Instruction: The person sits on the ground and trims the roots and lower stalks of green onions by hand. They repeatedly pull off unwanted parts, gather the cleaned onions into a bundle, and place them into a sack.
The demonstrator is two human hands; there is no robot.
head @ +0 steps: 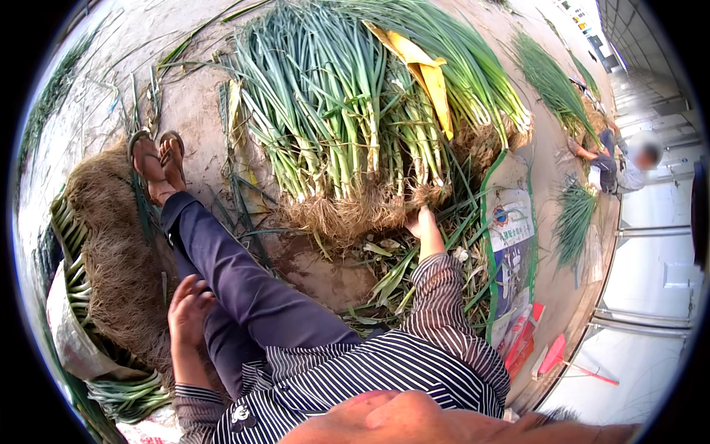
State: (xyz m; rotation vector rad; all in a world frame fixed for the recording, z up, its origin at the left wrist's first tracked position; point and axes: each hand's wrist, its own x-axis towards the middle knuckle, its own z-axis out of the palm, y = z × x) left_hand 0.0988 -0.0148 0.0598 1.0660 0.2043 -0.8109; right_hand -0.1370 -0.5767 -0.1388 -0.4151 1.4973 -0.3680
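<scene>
A large pile of green onions (333, 122) lies before me, its long leaves pointing away and its tangled brown roots (344, 216) facing me. My right hand (422, 223) reaches into the root end at the pile's right side, against a small root clump (430, 195). Its fingers are mostly hidden by the roots, so their grip cannot be told. My left hand (189, 311) hovers beside my dark trousers, fingers loosely bent and a little apart, holding nothing visible. Left of it, a thick mass of roots (119, 261) belongs to bundled onions (75, 266) in a pale wrap (83, 344).
A yellow strip (427, 72) lies across the pile. Loose leaves and peelings (399, 277) litter the ground beside a green-edged printed sack (510, 233). Farther right are a red-handled dustpan (554, 355), another person (615, 161) and more onions (554, 83). My sandalled feet (158, 161) stretch out left.
</scene>
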